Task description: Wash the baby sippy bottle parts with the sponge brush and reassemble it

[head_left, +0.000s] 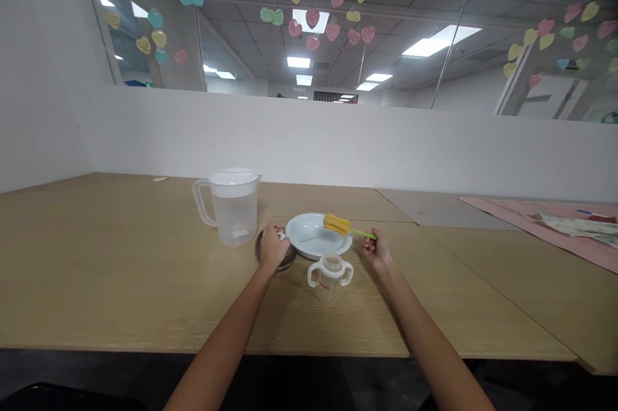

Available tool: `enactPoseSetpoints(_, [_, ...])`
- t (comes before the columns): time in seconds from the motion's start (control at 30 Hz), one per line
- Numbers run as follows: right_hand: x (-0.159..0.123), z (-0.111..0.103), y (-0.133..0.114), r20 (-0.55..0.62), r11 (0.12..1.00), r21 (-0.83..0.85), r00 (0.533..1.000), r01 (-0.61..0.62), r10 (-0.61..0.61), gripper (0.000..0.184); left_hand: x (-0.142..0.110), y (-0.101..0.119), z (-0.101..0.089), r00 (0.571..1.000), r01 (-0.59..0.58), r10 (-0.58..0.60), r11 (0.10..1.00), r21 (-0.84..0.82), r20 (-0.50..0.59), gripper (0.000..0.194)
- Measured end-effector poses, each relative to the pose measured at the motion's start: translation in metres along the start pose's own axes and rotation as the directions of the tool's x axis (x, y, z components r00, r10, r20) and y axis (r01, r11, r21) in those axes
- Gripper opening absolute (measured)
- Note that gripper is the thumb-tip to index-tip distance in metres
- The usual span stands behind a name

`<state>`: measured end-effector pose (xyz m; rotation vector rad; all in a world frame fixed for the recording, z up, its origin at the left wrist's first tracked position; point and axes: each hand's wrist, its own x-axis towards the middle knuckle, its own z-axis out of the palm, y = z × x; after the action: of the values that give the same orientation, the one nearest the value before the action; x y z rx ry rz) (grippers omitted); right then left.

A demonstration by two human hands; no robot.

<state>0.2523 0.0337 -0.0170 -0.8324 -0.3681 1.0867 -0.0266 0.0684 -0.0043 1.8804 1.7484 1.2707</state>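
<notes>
The right hand (379, 248) is closed round the green handle (362, 233) of a sponge brush (337, 224), near its far end, a grip that seems chosen to let the yellow head reach out over the bowl while the fingers stay clear of it. The left hand (274, 248) is curled over a dark round dish (288, 261), a bit of white showing by its fingertips (whether it pinches that or merely touches it, I cannot tell).

The brush lies crosswise in front of the person: its long axis runs nearly level from right to left, rising slightly toward the head, which points left above the right part of the white bowl (306, 245).

Just in front of the bowl, a clear baby bottle (329, 288) stands upright and uncapped, its mouth facing up and its two white grips out to either side, probably set there for easy reach. Behind the dish to the left, a lidded jug (235, 214) stands upright, handle turned left and spout right. All rest on the wooden worktop (120, 256); well apart at right lies a pink cloth (521, 221).
</notes>
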Motion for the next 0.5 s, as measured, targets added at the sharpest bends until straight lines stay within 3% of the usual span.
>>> enactPoseSetpoints(0.2, [-0.0023, 0.0039, 0.0007, -0.036, 0.999, -0.006, 0.999, -0.038, 0.037, 0.028, 0.0006, 0.0002, -0.0003, 0.999, 0.017, -0.015, 0.999, -0.047, 0.038, 0.032])
enactPoseSetpoints(0.5, [-0.0082, 0.008, 0.0005, -0.04, 0.998, -0.059, 0.999, -0.018, 0.016, 0.026, 0.0008, 0.0004, -0.0044, 0.995, 0.074, -0.076, 0.997, 0.032, 0.063, 0.045])
